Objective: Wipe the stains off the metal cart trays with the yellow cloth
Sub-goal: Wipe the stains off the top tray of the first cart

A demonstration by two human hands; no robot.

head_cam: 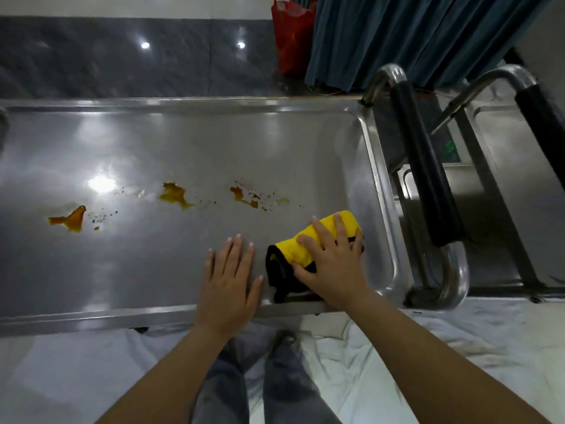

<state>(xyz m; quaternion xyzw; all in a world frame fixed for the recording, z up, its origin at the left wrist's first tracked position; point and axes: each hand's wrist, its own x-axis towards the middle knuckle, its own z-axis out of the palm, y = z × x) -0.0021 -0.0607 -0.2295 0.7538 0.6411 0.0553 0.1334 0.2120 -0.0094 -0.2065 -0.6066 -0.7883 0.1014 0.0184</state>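
A steel cart tray [183, 142] fills the view. Three orange-brown stains lie across its middle: one at the left [72, 219], one in the centre [175, 194], one to the right [247, 198], with small specks around them. A folded yellow cloth with black trim [298, 249] lies near the tray's front right corner. My right hand [331, 261] lies on top of the cloth with fingers spread and fairly straight. My left hand [229, 276] rests flat on the bare tray just left of the cloth, fingers straight.
The cart's handle [428, 166], padded in black, rises at the right, with a second cart [519, 139] beyond it. A blue curtain [412, 35] and a red bag [292, 38] hang behind. White sheeting [397, 338] covers the floor around my legs.
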